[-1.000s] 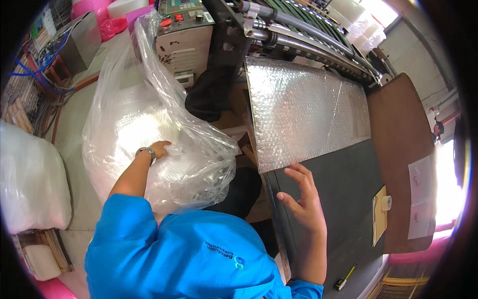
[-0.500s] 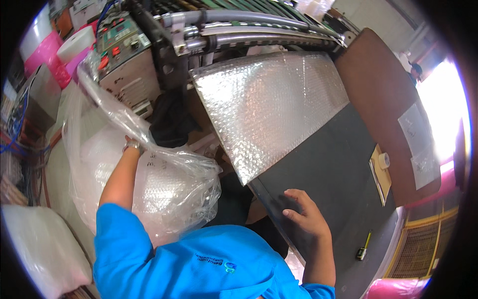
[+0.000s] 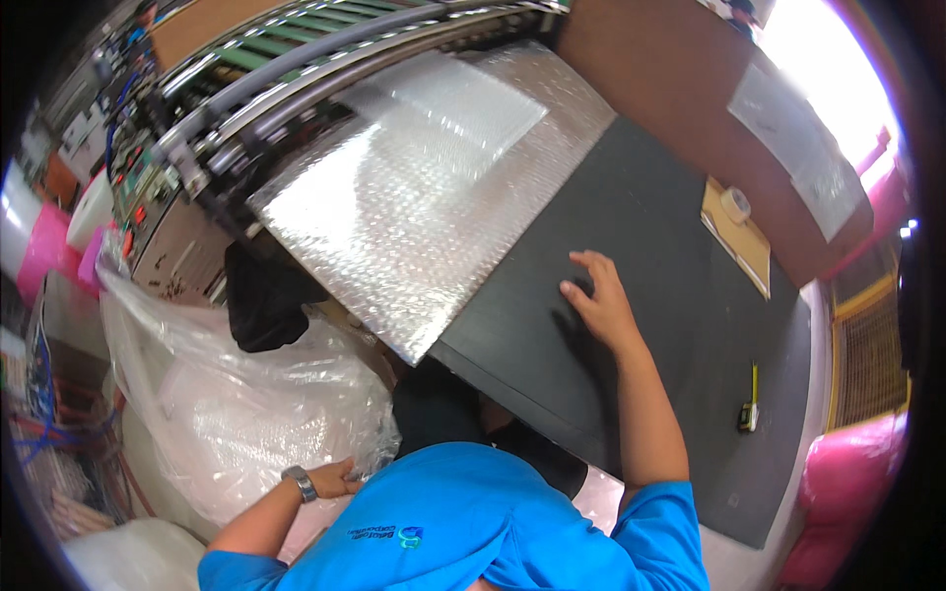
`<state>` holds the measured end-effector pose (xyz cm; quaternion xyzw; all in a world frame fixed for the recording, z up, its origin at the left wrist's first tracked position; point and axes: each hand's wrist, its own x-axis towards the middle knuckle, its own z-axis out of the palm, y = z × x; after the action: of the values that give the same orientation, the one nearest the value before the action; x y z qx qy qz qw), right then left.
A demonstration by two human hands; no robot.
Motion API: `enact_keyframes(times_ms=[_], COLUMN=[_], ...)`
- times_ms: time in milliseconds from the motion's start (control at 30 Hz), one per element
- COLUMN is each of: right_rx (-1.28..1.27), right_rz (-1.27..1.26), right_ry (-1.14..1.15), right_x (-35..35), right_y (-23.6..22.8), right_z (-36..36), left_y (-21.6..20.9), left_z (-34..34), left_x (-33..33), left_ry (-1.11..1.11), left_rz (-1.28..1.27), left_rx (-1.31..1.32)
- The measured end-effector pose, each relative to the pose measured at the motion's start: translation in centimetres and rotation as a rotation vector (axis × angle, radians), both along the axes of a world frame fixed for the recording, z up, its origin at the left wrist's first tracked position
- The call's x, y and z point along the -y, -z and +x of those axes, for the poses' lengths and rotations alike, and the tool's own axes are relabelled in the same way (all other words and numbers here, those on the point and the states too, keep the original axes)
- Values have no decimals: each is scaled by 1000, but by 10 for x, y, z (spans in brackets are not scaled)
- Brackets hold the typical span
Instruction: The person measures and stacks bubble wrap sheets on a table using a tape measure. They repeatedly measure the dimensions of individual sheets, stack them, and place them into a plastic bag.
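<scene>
A large clear plastic bag [image 3: 246, 374] with bubble wrap inside stands at my left. My left hand [image 3: 335, 480], with a watch at the wrist, is at its near edge. The fingers are bent against the bunched film. My right hand [image 3: 603, 305] hovers over the black tabletop [image 3: 650, 236], fingers apart and nothing in them. Just left of it, a wide shiny bubble wrap sheet [image 3: 394, 236] lies across the table's far left part, beneath the rollers' front. A smaller clear bubble wrap piece [image 3: 493, 103] rests on top of it.
A roller machine [image 3: 286, 89] spans the far side. To the right, a tape roll [image 3: 734, 204] sits on a cardboard piece [image 3: 754, 251] by a brown board [image 3: 680, 98]. A tape measure [image 3: 750, 414] lies nearer. Black cloth [image 3: 258, 300] hangs beside the bag.
My left hand has come from the bag's upper part to its near edge. My right hand reaches farther over the table. A smaller bubble wrap piece now lies on the large sheet.
</scene>
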<state>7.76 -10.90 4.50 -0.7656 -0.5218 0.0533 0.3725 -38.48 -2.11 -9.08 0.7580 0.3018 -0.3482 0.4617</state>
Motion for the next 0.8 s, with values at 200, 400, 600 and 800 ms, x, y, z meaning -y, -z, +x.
enact_keyframes(times_ms=[200,400,600,800], right_rx=[165,258,190,103], right_rz=[120,-367,-472,-197], right_ry=[12,82,-51,203], right_x=[-26,-39,22,80], right_y=[-2,37,13,22], right_z=[11,8,10,36], left_y=[-130,-187,-245,-172], left_z=[60,102,138,255], left_x=[-2,0,2,-25], left_ry=[-172,268,-104,27], left_rz=[-415,259,800,837], left_rx=[312,188,517,1083])
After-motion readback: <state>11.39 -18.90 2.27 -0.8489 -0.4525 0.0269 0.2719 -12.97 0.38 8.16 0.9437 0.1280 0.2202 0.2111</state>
